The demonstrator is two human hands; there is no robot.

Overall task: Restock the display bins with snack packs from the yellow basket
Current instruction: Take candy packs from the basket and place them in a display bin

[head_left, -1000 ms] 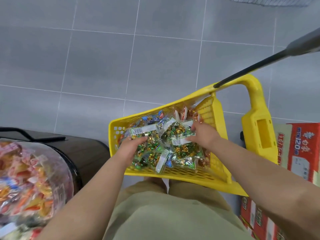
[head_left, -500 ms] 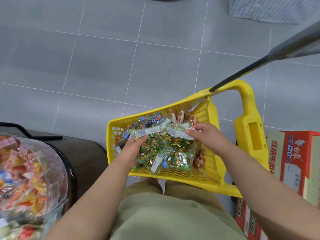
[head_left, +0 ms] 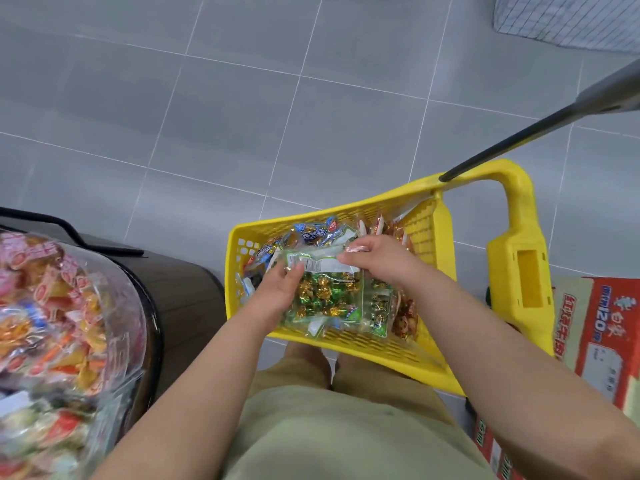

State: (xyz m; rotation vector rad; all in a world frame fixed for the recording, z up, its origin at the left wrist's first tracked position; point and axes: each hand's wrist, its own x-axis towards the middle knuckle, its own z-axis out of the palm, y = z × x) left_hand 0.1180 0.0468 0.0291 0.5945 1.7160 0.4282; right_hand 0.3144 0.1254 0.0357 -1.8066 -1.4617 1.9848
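Note:
A yellow basket [head_left: 433,362] stands on the floor in front of my legs, filled with several clear snack packs. Both hands hold one clear pack of green and gold wrapped candies [head_left: 325,292] above the heap. My left hand [head_left: 280,292] grips its left side, thumb on the white label strip. My right hand [head_left: 377,261] pinches the pack's top right edge. Blue-wrapped packs [head_left: 311,235] and reddish ones [head_left: 405,317] lie beneath. At the left, a clear round display bin [head_left: 69,341] holds several pink, orange and yellow snack packs.
The basket's tall yellow handle [head_left: 519,258] rises at the right, with a black and grey pole [head_left: 519,136] slanting up from it. A red and cream carton [head_left: 595,341] sits right of the basket. A dark brown stand [head_left: 180,292] sits under the bin. Grey tiled floor lies ahead.
Both hands have gathered the green and gold candy pack and raised it off the heap; before, they were spread apart pressing into the packs. The view has tilted up slightly.

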